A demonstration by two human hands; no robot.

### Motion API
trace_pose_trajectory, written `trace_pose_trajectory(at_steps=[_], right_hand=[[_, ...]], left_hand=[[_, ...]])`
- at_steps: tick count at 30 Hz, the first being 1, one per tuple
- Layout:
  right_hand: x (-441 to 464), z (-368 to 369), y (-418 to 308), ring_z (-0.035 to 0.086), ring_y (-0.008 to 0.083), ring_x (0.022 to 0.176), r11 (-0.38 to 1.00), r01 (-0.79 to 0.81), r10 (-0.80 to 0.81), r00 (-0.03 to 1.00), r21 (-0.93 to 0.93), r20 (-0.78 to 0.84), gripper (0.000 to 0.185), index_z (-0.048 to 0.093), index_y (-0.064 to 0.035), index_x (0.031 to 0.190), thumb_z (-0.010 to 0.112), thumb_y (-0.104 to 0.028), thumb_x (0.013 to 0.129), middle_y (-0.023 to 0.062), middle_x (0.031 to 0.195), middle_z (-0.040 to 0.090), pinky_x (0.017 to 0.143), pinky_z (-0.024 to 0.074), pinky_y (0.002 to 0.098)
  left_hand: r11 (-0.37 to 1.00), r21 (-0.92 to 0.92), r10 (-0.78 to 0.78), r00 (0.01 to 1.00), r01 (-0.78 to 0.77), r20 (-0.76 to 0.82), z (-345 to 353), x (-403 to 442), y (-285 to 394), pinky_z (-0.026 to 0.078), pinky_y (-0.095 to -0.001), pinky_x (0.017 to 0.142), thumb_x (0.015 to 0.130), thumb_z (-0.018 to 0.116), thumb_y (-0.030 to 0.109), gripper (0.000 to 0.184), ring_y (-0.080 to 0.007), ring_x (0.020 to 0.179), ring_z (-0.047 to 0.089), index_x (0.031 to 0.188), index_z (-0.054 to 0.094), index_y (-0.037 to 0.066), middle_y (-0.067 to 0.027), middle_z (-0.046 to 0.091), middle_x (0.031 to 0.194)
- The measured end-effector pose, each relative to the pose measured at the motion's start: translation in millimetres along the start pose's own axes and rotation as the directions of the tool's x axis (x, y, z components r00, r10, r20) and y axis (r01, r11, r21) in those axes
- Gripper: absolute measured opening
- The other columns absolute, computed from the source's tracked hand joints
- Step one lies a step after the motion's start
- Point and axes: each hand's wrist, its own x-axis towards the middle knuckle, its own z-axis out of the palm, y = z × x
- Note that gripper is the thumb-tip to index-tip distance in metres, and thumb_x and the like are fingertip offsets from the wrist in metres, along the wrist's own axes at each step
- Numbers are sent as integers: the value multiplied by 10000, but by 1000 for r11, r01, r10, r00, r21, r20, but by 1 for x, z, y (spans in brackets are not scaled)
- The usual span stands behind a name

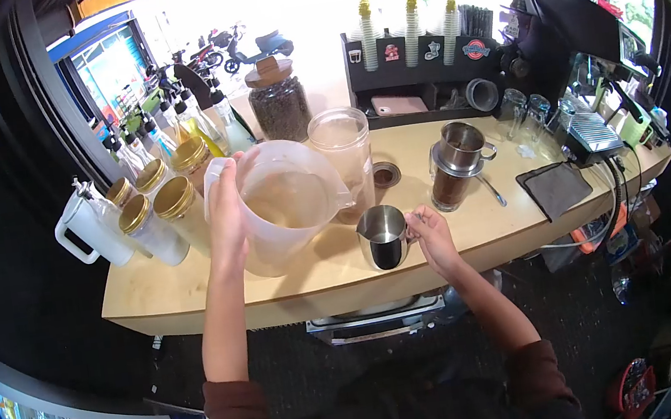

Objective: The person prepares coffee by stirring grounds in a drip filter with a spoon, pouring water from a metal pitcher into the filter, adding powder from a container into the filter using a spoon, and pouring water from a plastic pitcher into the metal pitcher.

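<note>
My left hand [226, 206] is closed round the handle of a large translucent plastic pitcher [287, 186], whose spout points right. A little brownish residue or liquid shows at its bottom; I cannot tell which. With my right hand [432, 235] I grip the handle of a small steel milk jug [382, 237], upright near the counter's front edge. The jug looks bare metal inside. Just behind the two vessels stands a tall clear plastic container [343, 158]. To the right, a metal phin coffee filter [461, 152] sits on a glass of brown liquid [452, 192].
Gold-lidded jars [177, 199], a white thermal jug [90, 227] and syrup bottles [190, 118] crowd the left. A jar of coffee beans [279, 103] stands at the back. Beyond the phin lie a spoon [492, 190], a dark cloth [555, 187] and upturned glasses [535, 111]. A black cup organizer [419, 73] lines the rear.
</note>
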Motion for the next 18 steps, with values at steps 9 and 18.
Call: trace_pose_trajectory(at_steps=[9,18], right_hand=[[0,-10,0,628,96,693,1000,-5,5,1000,-4,-13,179,494,-104,822,608,-176,940,30,757,640,602,437,207],[0,-10,-3,614,86,663,1000,-7,7,1000,-16,-4,191,489,-113,812,624,-178,929,29,747,647,583,440,215]], left_hand=[[995,94,18,1000,-19,12,26,-8,7,350,-308,1018,1010,404,339,476,-184,1140,525,1236,544,-56,-127,595,1203],[994,92,54,997,-59,59,30,-9,5,386,-310,986,1019,386,332,464,-180,1085,558,1202,562,-56,-127,621,1164]])
